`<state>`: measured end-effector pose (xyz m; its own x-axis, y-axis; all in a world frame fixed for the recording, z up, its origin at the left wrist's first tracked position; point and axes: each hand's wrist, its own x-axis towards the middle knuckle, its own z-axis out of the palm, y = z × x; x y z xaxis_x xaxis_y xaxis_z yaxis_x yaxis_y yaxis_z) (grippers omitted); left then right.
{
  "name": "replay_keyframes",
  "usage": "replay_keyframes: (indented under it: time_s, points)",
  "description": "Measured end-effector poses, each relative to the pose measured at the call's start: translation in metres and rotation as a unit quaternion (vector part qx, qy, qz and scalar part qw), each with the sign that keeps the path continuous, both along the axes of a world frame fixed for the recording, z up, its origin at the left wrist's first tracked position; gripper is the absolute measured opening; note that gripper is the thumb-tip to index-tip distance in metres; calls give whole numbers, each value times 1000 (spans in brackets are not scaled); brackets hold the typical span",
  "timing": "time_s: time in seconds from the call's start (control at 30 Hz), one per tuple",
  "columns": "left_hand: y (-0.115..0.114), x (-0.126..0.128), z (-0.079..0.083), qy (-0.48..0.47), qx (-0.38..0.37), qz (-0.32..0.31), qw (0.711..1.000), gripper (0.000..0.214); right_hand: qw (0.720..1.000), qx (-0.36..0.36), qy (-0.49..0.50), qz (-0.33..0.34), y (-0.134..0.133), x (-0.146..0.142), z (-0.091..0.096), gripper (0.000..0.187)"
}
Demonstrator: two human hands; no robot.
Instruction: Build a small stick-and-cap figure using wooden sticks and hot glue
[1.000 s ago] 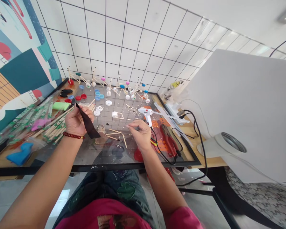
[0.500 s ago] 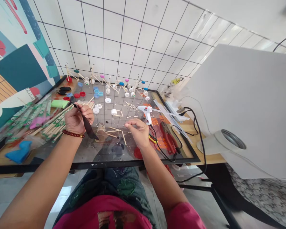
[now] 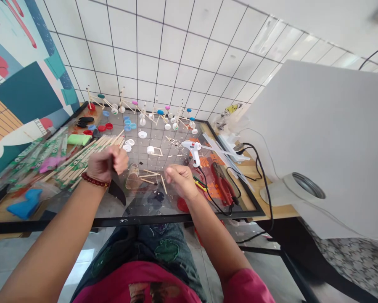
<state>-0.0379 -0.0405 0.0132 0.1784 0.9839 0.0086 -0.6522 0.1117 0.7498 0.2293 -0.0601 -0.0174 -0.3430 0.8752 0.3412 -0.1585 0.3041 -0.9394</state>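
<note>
My left hand is closed, slightly blurred, on a black tool whose dark handle hangs down below the wrist with the red bead bracelet. My right hand is curled shut over the glass table, and what it pinches is too small to name. Between the hands lie thin wooden sticks and a clear cup on its side. A white glue gun stands just beyond the right hand.
Stick-and-bottle-cap models line the tiled wall at the back. Loose caps, packets of chopsticks, a green block and a blue object lie left. Red pliers, black cords and a large white box are on the right.
My left hand has turned and dropped, so the black tool now hangs lower beneath it. My right hand has lowered and curled more tightly toward the glass.
</note>
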Motion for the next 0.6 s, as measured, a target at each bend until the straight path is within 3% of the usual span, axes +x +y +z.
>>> replay_keyframes:
  time_s: [0.03, 0.1, 0.17, 0.23, 0.37, 0.6]
  points:
    - [-2, 4, 2, 54, 31, -68, 996, 43, 1000, -20, -17, 0, -1, -2, 2, 53]
    - [-7, 16, 5, 167, 43, -112, 979, 39, 996, -63, -43, 42, -2, -8, 5, 57]
    - [-11, 29, 5, 280, 30, -95, 955, 30, 989, -97, -70, 81, -2, -12, 5, 66]
    - [-15, 41, 4, 353, 41, -76, 931, 27, 986, -100, -107, 79, -2, -15, 3, 67]
    - [-17, 55, -3, 395, 73, -73, 913, 27, 982, -73, -172, 37, -2, -16, -2, 65]
    - [-15, 52, -6, 475, 107, -78, 870, 29, 980, -72, -183, 39, -2, -16, 1, 68]
